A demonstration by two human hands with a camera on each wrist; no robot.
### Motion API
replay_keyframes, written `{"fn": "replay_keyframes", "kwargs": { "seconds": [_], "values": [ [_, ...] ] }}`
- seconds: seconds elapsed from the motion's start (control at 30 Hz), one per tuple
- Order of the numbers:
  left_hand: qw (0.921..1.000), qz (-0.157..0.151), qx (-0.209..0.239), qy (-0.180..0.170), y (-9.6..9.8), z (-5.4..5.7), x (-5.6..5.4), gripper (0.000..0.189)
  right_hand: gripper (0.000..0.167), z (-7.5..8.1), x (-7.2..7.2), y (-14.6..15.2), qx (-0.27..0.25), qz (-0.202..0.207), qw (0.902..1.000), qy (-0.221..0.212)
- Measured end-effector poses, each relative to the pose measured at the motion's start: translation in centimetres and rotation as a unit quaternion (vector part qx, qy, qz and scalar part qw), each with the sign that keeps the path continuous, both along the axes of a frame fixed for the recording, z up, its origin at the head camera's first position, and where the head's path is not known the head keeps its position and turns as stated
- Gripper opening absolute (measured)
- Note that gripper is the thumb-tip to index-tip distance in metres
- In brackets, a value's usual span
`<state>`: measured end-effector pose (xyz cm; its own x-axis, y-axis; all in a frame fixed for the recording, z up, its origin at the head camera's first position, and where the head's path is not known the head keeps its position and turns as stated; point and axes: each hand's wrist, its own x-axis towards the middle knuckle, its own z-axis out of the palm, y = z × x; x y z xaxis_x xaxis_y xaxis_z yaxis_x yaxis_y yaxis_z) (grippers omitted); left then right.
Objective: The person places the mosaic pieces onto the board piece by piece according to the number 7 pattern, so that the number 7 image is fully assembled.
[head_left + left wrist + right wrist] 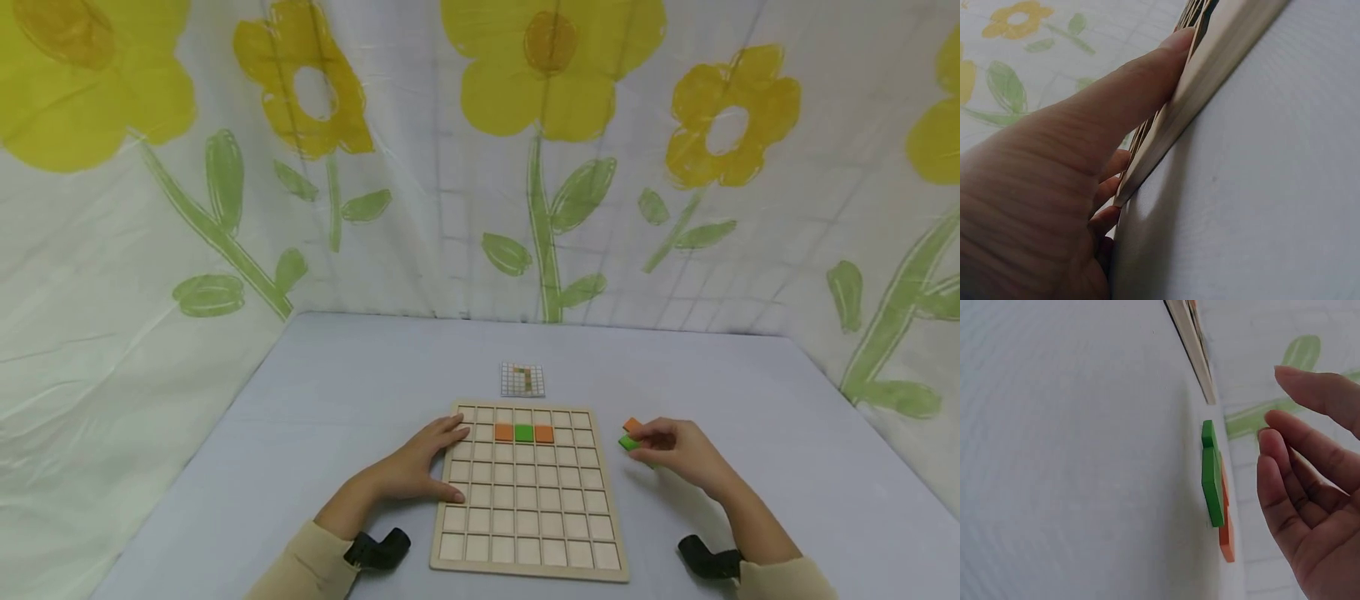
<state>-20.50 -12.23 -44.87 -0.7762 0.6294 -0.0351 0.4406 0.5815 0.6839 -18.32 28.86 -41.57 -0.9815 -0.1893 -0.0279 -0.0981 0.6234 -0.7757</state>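
Note:
A wooden grid board (528,570) lies on the table, with an orange tile (504,432), a green tile (523,433) and another orange tile (543,434) side by side in its second row from the far edge. My left hand (408,467) rests on the board's left edge, thumb and fingers spread over the rim. Right of the board my right hand (686,454) hovers close to loose green tiles (1211,487) and orange tiles (1227,537). A gap shows between its thumb and bent fingers in the right wrist view, with nothing held. The hand partly covers these tiles in the head view.
Beyond the board's far edge lies a small card (522,380) printed with a coloured grid pattern. A white curtain (405,250) with yellow flowers hangs behind the pale table (360,358). Each wrist carries a black device (378,550).

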Motion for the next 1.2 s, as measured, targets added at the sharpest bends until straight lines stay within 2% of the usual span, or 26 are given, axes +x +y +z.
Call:
{"fn": "replay_keyframes", "kwargs": {
  "seconds": [0.3, 0.6, 0.93, 1.2],
  "values": [
    [1.0, 0.002, -0.002, -0.003, 0.2, 0.1, 0.1, 0.094, 0.038, -1.0, 1.3, 1.3, 0.001, -0.062, 0.9979, -0.021],
    [1.0, 0.004, -0.003, 0.0, 0.2, 0.1, 0.2, 0.094, 0.038, -2.3, 1.4, 2.1, 0.012, -0.101, 0.9946, -0.017],
    [1.0, 0.004, -0.005, 0.003, 0.1, 0.1, 0.0, 0.095, 0.035, -2.4, 1.4, 1.5, 0.076, -0.104, 0.9916, 0.013],
    [1.0, -0.001, -0.003, 0.003, 0.0, 0.1, 0.1, 0.094, 0.033, -2.5, 1.4, 1.4, 0.086, -0.113, 0.9898, 0.015]
  ]
}}
